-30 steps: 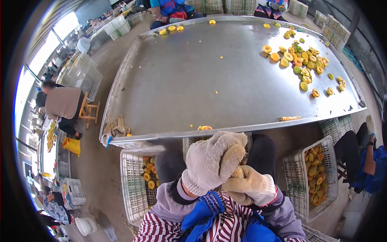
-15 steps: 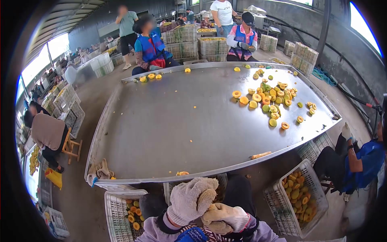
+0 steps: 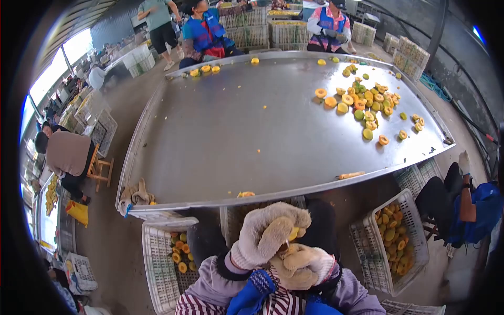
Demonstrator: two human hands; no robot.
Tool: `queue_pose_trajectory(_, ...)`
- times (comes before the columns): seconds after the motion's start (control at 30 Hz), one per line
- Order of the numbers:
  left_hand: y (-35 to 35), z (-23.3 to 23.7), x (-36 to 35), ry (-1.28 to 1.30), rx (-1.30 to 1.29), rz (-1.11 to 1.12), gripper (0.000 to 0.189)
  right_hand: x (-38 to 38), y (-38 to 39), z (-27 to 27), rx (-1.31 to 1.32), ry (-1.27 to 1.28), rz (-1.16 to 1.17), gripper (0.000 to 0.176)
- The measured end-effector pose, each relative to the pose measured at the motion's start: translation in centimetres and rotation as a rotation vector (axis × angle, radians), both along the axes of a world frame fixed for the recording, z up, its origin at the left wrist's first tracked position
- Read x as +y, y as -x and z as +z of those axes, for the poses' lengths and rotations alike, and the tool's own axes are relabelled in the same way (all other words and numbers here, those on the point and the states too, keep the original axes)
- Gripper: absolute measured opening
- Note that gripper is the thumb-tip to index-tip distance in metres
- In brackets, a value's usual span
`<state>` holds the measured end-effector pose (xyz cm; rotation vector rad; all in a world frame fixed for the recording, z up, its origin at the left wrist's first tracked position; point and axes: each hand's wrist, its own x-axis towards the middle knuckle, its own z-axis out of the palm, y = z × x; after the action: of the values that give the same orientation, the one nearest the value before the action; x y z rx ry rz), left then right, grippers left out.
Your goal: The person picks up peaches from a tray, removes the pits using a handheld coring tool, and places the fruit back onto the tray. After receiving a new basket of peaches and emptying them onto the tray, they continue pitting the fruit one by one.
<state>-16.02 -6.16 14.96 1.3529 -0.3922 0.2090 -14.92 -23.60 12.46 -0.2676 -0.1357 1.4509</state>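
Both my hands wear pale knitted gloves and meet above my lap, just in front of the table edge. My left hand point(image 3: 270, 231) is closed around a yellow piece of fruit, apparently a peach point(image 3: 295, 233), mostly hidden by the fingers. Just below it, my right hand point(image 3: 303, 266) is closed with its fingertips against the left hand's grip; what it holds is too covered to make out. A single orange peach half point(image 3: 245, 194) lies at the near edge of the metal table point(image 3: 210, 142).
Halved peaches point(image 3: 373, 102) are heaped at the table's right. A wooden-handled tool point(image 3: 350, 175) and a crumpled glove point(image 3: 139, 193) lie along the near edge. Crates of fruit stand left point(image 3: 157, 262) and right point(image 3: 367, 257) of my legs. Co-workers sit across the table and at my right.
My head has tilted down, so the table appears higher. My left hand has turned, bringing the yellow fruit into sight between the gloves. The hands stay together.
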Motion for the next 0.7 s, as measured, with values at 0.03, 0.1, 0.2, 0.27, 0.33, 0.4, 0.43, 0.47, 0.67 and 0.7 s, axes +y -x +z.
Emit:
queue_pose_trajectory(0.03,0.2,-0.1,-0.5,0.149,0.119,-0.029,0.027,0.1,0.0,0.3,-0.01,-0.005,-0.016,0.019)
queue_pose_trajectory(0.1,0.0,-0.9,-0.6,0.124,0.133,-0.032,0.026,-0.3,0.0,0.0,-0.019,0.106,-0.029,0.02)
queue_pose_trajectory(0.2,-1.4,-2.6,-0.6,0.042,-0.302,0.047,0.024,-0.9,-0.1,-1.2,-0.011,0.066,0.032,0.021)
queue_pose_trajectory(0.27,-1.2,-2.7,-0.7,0.055,-0.176,0.024,0.025,-0.7,-0.1,-0.4,-0.031,0.104,-0.016,0.021)
queue_pose_trajectory(0.33,-1.4,-2.4,-0.5,-0.006,-0.079,-0.001,0.025,-0.8,-0.2,-0.2,-0.007,0.109,-0.047,0.022)
queue_pose_trajectory(0.4,-1.7,-2.6,-0.6,-0.053,-0.18,0.034,0.025,-1.0,-0.2,-0.8,0.003,0.088,-0.037,0.022)
queue_pose_trajectory(0.43,-1.8,-2.7,-0.6,-0.099,-0.287,0.069,0.025,-1.1,-0.2,-1.2,0.008,0.067,-0.028,0.021)
queue_pose_trajectory(0.47,-1.5,-3.1,-0.8,-0.099,-0.282,0.068,0.025,-1.2,-0.2,-1.8,0.013,0.067,-0.028,0.021)
queue_pose_trajectory(0.67,-1.3,-2.9,-2.5,0.501,0.353,-0.11,0.041,-1.6,-0.4,-2.2,0.077,0.191,-0.169,0.02)
queue_pose_trajectory(0.7,-1.4,-2.9,-2.7,0.501,0.352,-0.109,0.041,-1.6,-0.6,-2.3,0.076,0.191,-0.168,0.02)
